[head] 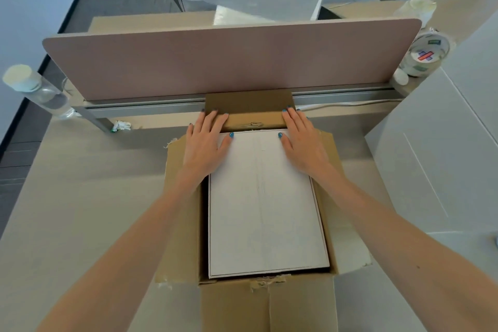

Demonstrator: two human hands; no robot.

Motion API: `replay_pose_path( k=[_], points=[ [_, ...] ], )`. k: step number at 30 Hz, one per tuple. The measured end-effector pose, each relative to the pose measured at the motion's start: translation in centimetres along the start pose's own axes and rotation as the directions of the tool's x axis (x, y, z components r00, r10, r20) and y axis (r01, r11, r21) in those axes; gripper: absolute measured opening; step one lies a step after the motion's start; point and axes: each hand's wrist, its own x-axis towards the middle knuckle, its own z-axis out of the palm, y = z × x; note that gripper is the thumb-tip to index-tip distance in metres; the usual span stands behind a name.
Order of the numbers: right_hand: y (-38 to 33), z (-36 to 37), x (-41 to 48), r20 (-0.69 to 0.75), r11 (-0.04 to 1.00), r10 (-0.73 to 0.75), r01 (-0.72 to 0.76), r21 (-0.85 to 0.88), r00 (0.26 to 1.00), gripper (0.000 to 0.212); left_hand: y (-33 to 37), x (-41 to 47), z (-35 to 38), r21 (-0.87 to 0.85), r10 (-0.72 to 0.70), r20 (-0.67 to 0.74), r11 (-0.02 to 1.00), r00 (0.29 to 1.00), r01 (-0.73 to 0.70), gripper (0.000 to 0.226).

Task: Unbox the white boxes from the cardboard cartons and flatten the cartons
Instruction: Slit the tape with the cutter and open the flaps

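Straight, flat fingers [213,122] of the left hand [204,143] and the right hand [303,143] rest on the 12 o'clock edge of the flat white rectangular box [266,205], gripping nothing. Their tips reach the far flap of the open brown cardboard carton [183,210], which holds the box. The carton sits on the pale worktop [80,197], with a pink divider panel [229,59] at 12 o'clock.
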Motion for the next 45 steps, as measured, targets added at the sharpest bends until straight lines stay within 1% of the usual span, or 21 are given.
replay_pose_path(
  k=[3,6,8,11,14,17,19,23,25,27,30,33,36,39,42,45],
  points=[
    [0.1,0.3,-0.8,-0.003,1.000,-0.002,0.002,-0.006,1.000,0.056,0.3,-0.7,0.2,0.024,0.015,-0.001,1.000,1.000,-0.015,0.053],
    [0.4,0.7,-1.8,-0.018,0.999,-0.012,0.011,-0.038,1.000,0.052,0.3,-1.5,0.6,0.050,0.034,0.002,0.998,0.999,-0.034,0.048],
    [0.4,0.8,-2.0,-0.035,1.000,-0.003,0.001,-0.030,0.999,0.045,0.4,-1.8,0.4,0.064,0.040,-0.006,0.997,0.999,-0.040,0.045],
    [0.1,0.3,-1.9,-0.070,0.999,0.004,-0.006,-0.036,0.998,0.032,0.8,-1.7,-0.1,0.104,0.027,0.013,0.994,1.000,-0.028,0.051],
    [-0.3,-0.3,-2.0,-0.078,0.999,0.030,-0.033,-0.031,0.996,0.026,1.0,-1.4,-0.2,0.109,0.021,0.029,0.994,0.999,-0.025,0.049],
    [-0.3,-0.1,-1.9,-0.068,0.999,0.016,-0.019,-0.042,0.998,0.029,1.2,-1.5,-0.3,0.125,0.038,0.024,0.991,0.999,-0.041,0.045],
    [-0.2,0.0,-1.9,-0.046,0.996,0.008,-0.012,-0.087,0.999,0.035,1.3,-1.6,-0.4,0.141,0.047,0.022,0.989,0.999,-0.050,0.039],
    [-0.7,-0.9,-3.1,0.030,0.983,0.003,0.002,-0.182,1.000,0.054,1.5,-2.8,-1.0,0.121,0.064,-0.005,0.991,0.998,-0.062,0.044],
    [-1.4,-1.4,-4.7,0.036,0.980,-0.015,0.022,-0.199,0.999,0.057,2.0,-4.3,-1.3,0.123,0.075,-0.036,0.990,0.997,-0.070,0.046],
    [-2.2,-1.8,-6.8,0.034,0.988,-0.031,0.036,-0.153,0.999,0.056,2.8,-6.1,-1.6,0.131,0.070,-0.044,0.989,0.997,-0.063,0.048],
    [-3.5,-2.4,-10.3,0.041,0.999,0.016,-0.014,-0.039,0.999,0.055,4.0,-9.4,-1.7,0.136,0.004,-0.005,0.991,1.000,-0.004,0.051],
    [-4.3,-2.2,-13.6,0.079,0.997,0.070,-0.067,-0.044,0.994,0.056,5.5,-13.0,-1.6,0.132,-0.039,0.029,0.991,0.999,0.035,0.052],
    [-5.1,-1.8,-16.7,0.131,0.995,0.099,-0.101,0.006,0.986,0.058,7.2,-16.5,-1.5,0.096,-0.062,0.040,0.994,0.997,0.058,0.052],
    [-6.1,-1.6,-19.6,0.151,0.989,0.134,-0.142,0.040,0.979,0.062,8.8,-19.7,-1.6,0.046,-0.141,0.062,0.989,0.988,0.139,0.054],
    [-7.5,-1.2,-21.4,0.154,0.975,0.204,-0.215,0.056,0.967,0.067,9.7,-21.8,-1.6,0.006,-0.215,0.093,0.976,0.972,0.216,0.056],
    [-8.9,-1.5,-22.0,0.173,0.921,0.299,-0.332,0.206,0.938,0.075,9.9,-23.6,-1.8,-0.020,-0.228,0.103,0.973,0.968,0.231,0.055]
  ],
)
